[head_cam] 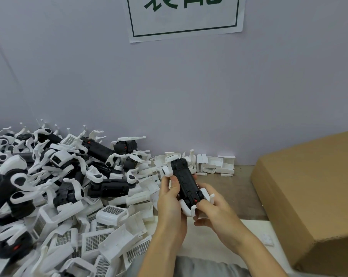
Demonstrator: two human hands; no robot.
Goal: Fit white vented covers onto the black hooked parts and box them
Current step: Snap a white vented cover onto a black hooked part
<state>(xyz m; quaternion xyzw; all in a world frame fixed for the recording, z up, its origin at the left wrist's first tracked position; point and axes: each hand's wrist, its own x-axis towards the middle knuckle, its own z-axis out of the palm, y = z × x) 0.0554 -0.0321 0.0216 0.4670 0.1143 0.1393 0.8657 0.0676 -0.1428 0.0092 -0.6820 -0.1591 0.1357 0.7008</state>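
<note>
Both hands hold one black part (186, 181) above the table (239, 188), near centre. My left hand (170, 198) grips its left side, fingers curled over the top. My right hand (213, 208) grips the near end, thumb pressing by a small red mark on it. White hooks show at both ends of the part.

Left: a heap of black parts (101, 150) and white covers (112, 213) runs from the wall to the near edge, touching my left forearm. More covers (217, 163) line the wall behind the held part.

Right: the cardboard box (309, 196) sits close to my right wrist. Bare table between box and heap, narrow.

Wall sign (186, 16): green border, green characters cut off at top; I cannot read them.
</note>
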